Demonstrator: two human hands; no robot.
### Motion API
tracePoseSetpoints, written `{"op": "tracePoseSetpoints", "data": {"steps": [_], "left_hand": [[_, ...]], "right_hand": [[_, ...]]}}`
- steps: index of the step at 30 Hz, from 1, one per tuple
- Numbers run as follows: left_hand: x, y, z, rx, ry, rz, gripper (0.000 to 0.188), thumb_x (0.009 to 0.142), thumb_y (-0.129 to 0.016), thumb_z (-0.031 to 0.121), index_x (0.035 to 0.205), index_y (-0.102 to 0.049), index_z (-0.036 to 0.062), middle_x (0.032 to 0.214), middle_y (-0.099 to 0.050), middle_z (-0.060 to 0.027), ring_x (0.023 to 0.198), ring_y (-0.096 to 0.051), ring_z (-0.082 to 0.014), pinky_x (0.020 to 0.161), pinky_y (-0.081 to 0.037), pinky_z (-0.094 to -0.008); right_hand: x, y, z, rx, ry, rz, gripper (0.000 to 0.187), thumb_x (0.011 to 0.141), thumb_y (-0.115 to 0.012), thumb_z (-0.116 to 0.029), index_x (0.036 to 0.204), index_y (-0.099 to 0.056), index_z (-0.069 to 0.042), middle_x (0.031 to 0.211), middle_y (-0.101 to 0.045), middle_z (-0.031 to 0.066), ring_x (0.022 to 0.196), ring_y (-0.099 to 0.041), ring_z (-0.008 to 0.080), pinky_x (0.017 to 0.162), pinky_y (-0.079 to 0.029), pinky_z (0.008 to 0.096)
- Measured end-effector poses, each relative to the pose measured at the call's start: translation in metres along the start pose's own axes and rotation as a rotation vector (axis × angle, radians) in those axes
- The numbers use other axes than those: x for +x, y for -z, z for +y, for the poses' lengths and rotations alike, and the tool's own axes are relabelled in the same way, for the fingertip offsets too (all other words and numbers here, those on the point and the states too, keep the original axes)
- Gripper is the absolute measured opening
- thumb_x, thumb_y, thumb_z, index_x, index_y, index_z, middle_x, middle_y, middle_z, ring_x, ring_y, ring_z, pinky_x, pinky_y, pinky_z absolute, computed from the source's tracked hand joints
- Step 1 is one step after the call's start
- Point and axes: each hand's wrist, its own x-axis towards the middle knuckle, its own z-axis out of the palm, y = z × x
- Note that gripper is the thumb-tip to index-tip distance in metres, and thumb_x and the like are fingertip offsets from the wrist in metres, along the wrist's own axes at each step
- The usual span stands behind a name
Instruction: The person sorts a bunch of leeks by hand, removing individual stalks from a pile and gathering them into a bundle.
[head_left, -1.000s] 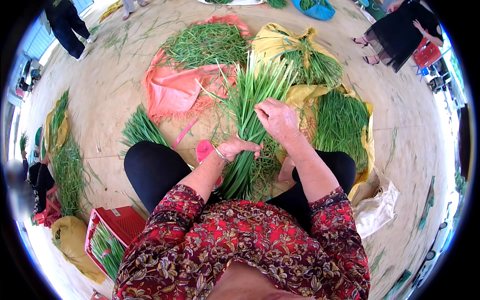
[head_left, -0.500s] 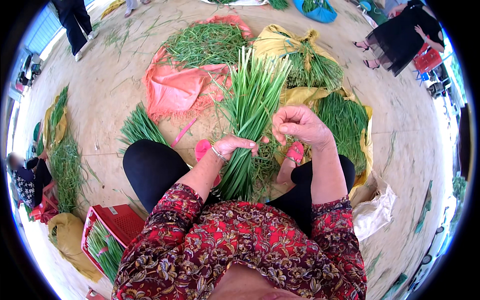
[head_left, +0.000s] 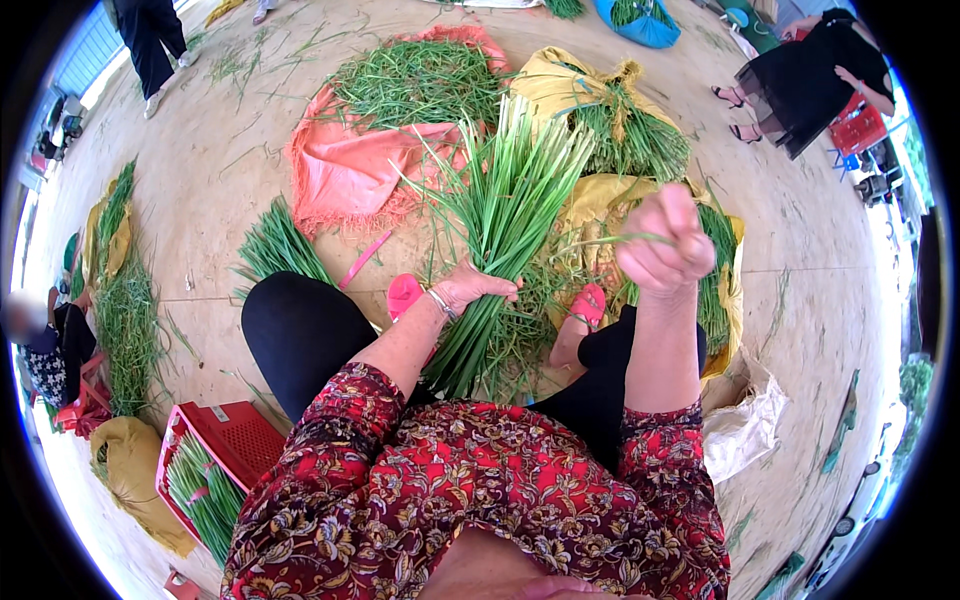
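My left hand [head_left: 468,287] wraps round the middle of a thick bunch of garlic chives [head_left: 522,200], its pale ends fanning out ahead and its green leaves hanging down between my knees. Raised to the right of the bunch, my right hand [head_left: 666,240] is closed, slightly blurred, with a thin chive leaf [head_left: 606,241] sticking out from its fingers to the left. Below the bunch, loose trimmed leaves [head_left: 520,340] lie on the floor between my feet. Another bundle of chives [head_left: 283,248] rests beyond my left knee.
Ahead lies a pink sack [head_left: 350,180] heaped with loose greens. Yellow sacks [head_left: 545,85] of chives stand ahead right. A red crate [head_left: 245,445] holding tied chives is at my left, a white sack [head_left: 745,415] at my right. Other people are around; one sits far left.
My right hand has moved up and to the right, away from the bunch, now with a leaf in it. The bunch's tips have spread slightly to the right.
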Motion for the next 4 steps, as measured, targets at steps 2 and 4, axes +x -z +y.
{"op": "tracePoseSetpoints", "data": {"steps": [2,4], "left_hand": [[0.000,-0.004,0.000,-0.050,0.035,0.006,0.040,0.073,-0.073,-0.009,0.111,-0.062,0.0006,0.091,-0.070,-0.0135,0.078,-0.070,-0.0243,0.065,-0.059,-0.0337],[0.000,-0.002,-0.002,-0.016,0.000,-0.002,0.050,0.074,-0.072,-0.009,0.120,-0.059,0.0073,0.094,-0.070,-0.0141,0.082,-0.071,-0.0289,0.065,-0.060,-0.0350]], "right_hand": [[0.006,0.015,0.010,-0.518,-0.071,0.542,0.020,0.087,-0.064,-0.006,0.084,-0.045,-0.009,0.058,-0.048,-0.0021,0.042,-0.043,0.0081,0.046,-0.041,0.0255],[0.007,0.053,0.026,-0.959,-0.264,0.928,0.018,0.089,-0.063,-0.009,0.100,-0.052,-0.001,0.061,-0.050,-0.0007,0.043,-0.045,0.0124,0.046,-0.040,0.0257]]}}
